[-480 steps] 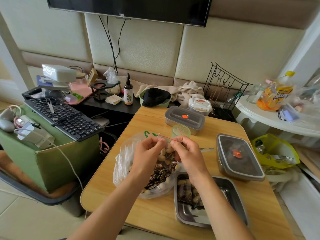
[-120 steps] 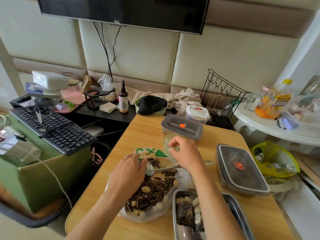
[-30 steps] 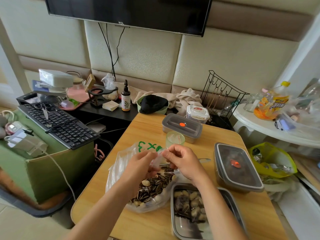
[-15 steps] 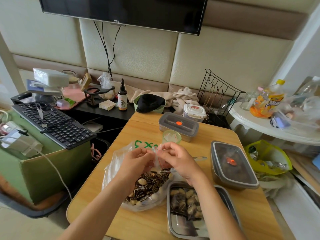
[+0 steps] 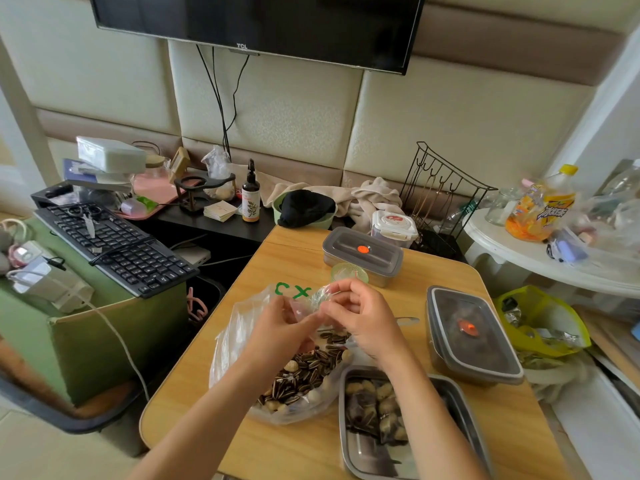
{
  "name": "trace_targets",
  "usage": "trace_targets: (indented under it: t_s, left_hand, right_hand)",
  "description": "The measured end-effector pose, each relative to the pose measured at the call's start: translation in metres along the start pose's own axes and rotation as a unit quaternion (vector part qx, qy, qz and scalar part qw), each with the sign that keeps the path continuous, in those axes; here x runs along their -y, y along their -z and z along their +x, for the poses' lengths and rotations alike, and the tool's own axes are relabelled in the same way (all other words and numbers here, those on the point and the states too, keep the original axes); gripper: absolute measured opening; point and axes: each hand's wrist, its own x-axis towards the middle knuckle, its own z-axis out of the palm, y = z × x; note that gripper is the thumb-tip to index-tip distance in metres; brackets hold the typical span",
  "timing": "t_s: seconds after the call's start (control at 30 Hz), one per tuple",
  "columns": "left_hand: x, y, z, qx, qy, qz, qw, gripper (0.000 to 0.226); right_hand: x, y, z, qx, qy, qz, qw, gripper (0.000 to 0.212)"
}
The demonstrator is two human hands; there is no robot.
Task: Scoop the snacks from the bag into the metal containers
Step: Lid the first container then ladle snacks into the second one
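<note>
A clear plastic bag (image 5: 239, 344) with green lettering lies on the wooden table (image 5: 450, 275), holding striped sunflower seeds and pale nuts (image 5: 304, 372). My left hand (image 5: 277, 334) and my right hand (image 5: 363, 317) both pinch the bag's upper edge above the snacks. An open metal container (image 5: 363, 459) to the bag's right holds some snacks. A metal spoon handle (image 5: 407, 320) pokes out behind my right hand. Two lidded metal containers stand at the back (image 5: 362, 254) and to the right (image 5: 471, 334).
A small green cup (image 5: 346, 271) stands just behind my hands. A keyboard (image 5: 114, 244) lies on a green box to the left. A white side table (image 5: 519, 258) with bottles and a yellow-green bag (image 5: 540, 320) are on the right. A wire rack (image 5: 443, 192) stands behind.
Four seconds ago my right hand was by the spoon and cup; both hands have since come together on the bag's top edge and stay there, lifting it slightly.
</note>
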Motion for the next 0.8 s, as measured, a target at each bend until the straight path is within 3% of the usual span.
trace_targets:
  t_s: [0.13,0.23,0.33,0.4,0.47,0.53,0.63,0.8]
  left_hand:
    - [0.003,0.006,0.005,-0.042,-0.01,-0.001,0.999,0.007]
    - [0.001,0.011,0.004,-0.053,-0.019,-0.032,0.998,0.007]
    - [0.0,0.012,0.003,-0.042,-0.006,-0.054,0.998,0.009]
    - [-0.001,0.011,0.002,-0.041,0.01,-0.074,0.996,0.012]
    - [-0.002,0.01,0.002,-0.046,0.019,-0.086,0.995,0.013]
    - [-0.003,0.01,0.002,-0.048,0.024,-0.096,0.994,0.012]
    - [-0.004,0.011,0.001,-0.046,0.031,-0.11,0.992,0.01]
    - [-0.004,0.01,0.0,-0.053,0.029,-0.121,0.991,0.012]
  right_hand:
    - [-0.005,0.005,0.002,-0.057,-0.008,-0.007,0.998,0.003]
    - [-0.009,0.009,0.003,-0.104,-0.05,-0.012,0.993,0.008]
    - [-0.011,0.01,0.002,-0.104,-0.082,0.006,0.991,0.008]
    - [-0.012,0.009,0.003,-0.115,-0.086,-0.039,0.989,0.003]
    - [-0.012,0.006,0.001,-0.159,-0.047,-0.126,0.978,0.013]
    - [-0.006,0.001,-0.002,-0.206,0.048,-0.165,0.963,0.016]
    - [0.0,-0.01,-0.005,-0.174,0.163,-0.218,0.946,0.012]
    - [-0.003,-0.021,-0.006,-0.235,0.233,-0.368,0.869,0.007]
